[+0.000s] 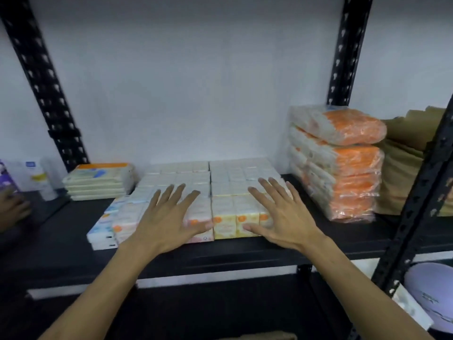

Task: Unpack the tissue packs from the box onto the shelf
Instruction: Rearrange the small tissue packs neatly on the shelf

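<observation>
Black metal shelf [343, 239], white wall behind.
Both hands, left hand [169, 217] and right hand [277, 214], lay flat with fingers spread on the tissue packs [220, 185], gripping nothing; the packs looked light, soft, slippery-wrapped, best pinched by the sides.

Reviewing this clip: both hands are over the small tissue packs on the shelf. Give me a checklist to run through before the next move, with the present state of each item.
1. Left hand free of any load: ok, fingers spread flat over the tissue packs.
2. Right hand free: ok, open, fingers spread over the packs.
3. Packs sit fully on the shelf: ok, front row stands behind the edge.
4. Rows flush: not ok, the left front packs look slightly skewed.
5. Orange wrapped stack stable: cannot tell, it leans a little.
6. Box with remaining packs: cannot tell, not in view.
</observation>
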The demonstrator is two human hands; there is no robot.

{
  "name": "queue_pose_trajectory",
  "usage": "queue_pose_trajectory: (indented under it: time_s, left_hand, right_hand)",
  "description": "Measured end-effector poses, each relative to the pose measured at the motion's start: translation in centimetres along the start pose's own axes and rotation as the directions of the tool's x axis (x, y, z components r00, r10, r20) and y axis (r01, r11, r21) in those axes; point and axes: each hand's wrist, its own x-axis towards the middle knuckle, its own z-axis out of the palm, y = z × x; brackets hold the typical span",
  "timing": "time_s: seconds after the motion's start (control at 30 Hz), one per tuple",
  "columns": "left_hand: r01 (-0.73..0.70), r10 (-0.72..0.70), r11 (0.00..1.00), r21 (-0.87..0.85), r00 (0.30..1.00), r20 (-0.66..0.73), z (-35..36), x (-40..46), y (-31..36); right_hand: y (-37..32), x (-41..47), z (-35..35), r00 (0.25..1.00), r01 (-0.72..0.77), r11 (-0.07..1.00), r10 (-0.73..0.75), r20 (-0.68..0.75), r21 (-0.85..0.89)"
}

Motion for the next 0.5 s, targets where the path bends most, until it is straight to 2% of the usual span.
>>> queue_pose_trajectory:
  time_s: [0.1,0.3,0.4,0.47,0.5]
  left_hand:
    - [0.011,-0.010,0.997,0.077,1.000,-0.014,1.6,0.1,-1.8]
    - [-0.007,0.009,0.996,0.093,1.000,-0.022,2.2,1.6,-2.1]
    - [-0.001,0.001,0.999,0.033,1.000,0.003,1.6,0.9,-2.1]
    - [0.010,-0.009,0.999,-0.037,1.000,0.024,0.6,0.7,-1.9]
    - [0.015,-0.015,0.998,-0.060,1.000,-0.009,-0.1,0.4,-1.9]
  right_hand:
    - [-0.2,1.2,0.7,0.996,-0.012,1.000,0.013,0.090,-0.020]
    - [-0.2,2.5,0.8,0.986,-0.005,0.998,0.016,0.164,-0.066]
    - [-0.4,2.3,-0.7,0.964,-0.043,0.999,0.041,0.264,0.001]
    - [-1.2,2.4,-2.7,0.939,-0.111,0.984,0.059,0.338,0.139]
    - [-1.5,2.3,-3.9,0.941,-0.140,0.963,0.057,0.332,0.231]
